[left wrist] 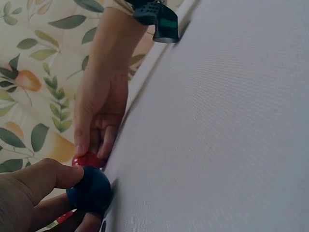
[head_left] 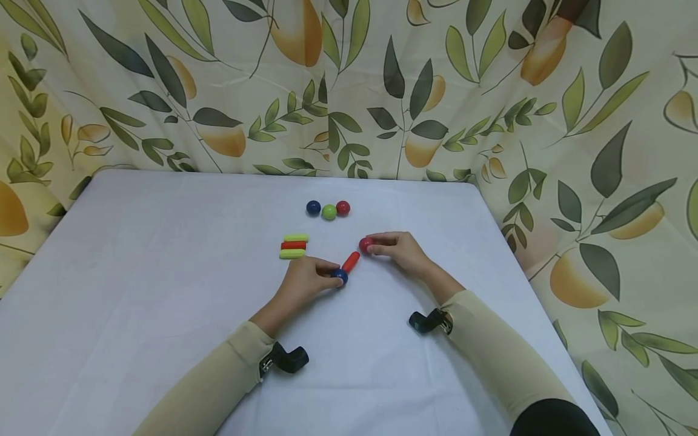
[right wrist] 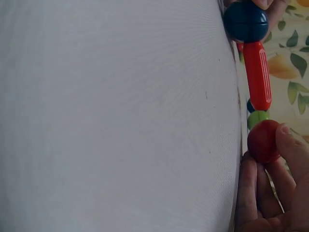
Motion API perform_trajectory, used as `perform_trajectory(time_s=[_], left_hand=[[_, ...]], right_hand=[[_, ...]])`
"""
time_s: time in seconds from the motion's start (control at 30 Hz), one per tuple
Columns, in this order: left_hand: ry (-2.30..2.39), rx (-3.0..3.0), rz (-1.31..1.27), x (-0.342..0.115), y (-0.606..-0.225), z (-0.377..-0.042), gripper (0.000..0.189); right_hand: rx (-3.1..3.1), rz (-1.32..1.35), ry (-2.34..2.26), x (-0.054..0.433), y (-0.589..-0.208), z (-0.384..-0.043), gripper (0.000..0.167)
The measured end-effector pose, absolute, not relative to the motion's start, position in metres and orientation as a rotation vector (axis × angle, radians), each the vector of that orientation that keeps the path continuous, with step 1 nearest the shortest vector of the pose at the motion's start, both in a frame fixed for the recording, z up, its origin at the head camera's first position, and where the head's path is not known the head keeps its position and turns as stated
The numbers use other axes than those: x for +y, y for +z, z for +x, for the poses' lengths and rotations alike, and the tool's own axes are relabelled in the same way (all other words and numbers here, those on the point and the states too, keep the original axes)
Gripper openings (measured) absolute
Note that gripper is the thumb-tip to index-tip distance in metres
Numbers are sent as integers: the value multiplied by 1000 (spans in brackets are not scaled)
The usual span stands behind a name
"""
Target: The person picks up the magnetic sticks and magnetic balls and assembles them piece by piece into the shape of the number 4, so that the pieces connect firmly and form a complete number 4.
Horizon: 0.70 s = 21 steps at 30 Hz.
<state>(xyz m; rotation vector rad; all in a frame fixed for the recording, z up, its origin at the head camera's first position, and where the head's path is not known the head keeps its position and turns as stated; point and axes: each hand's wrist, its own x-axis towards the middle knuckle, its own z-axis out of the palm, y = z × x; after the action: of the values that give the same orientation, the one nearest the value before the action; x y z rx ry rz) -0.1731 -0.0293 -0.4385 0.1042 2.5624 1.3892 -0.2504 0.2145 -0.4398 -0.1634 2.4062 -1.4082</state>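
Low over the white table, my left hand (head_left: 306,280) pinches a blue ball (head_left: 340,277) between thumb and fingers. A red rod (right wrist: 257,76) extends from that ball, its far end pointing toward a red ball (right wrist: 264,141). My right hand (head_left: 403,251) holds this red ball with thumb and fingertips. In the head view a small gap shows between the rod's end and the red ball. The left wrist view has the blue ball (left wrist: 90,191) in front, partly covering the red ball (left wrist: 86,160) and hiding the rod.
Beyond the hands sit a blue ball (head_left: 313,208), a green ball (head_left: 329,212) and another red ball (head_left: 343,208) in a row. Left of them, nearer, lie two green rods (head_left: 296,238) with a red rod (head_left: 293,245) between. A leaf-patterned cloth (head_left: 371,109) hangs behind the white table (head_left: 163,272).
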Motion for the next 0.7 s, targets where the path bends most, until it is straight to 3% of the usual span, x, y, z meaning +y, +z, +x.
perform_trajectory(time_s=[0.7], left_hand=[[1451, 2571, 59, -28, -443, -174, 35]], right_hand=[[2435, -215, -1374, 215, -438, -241, 45]])
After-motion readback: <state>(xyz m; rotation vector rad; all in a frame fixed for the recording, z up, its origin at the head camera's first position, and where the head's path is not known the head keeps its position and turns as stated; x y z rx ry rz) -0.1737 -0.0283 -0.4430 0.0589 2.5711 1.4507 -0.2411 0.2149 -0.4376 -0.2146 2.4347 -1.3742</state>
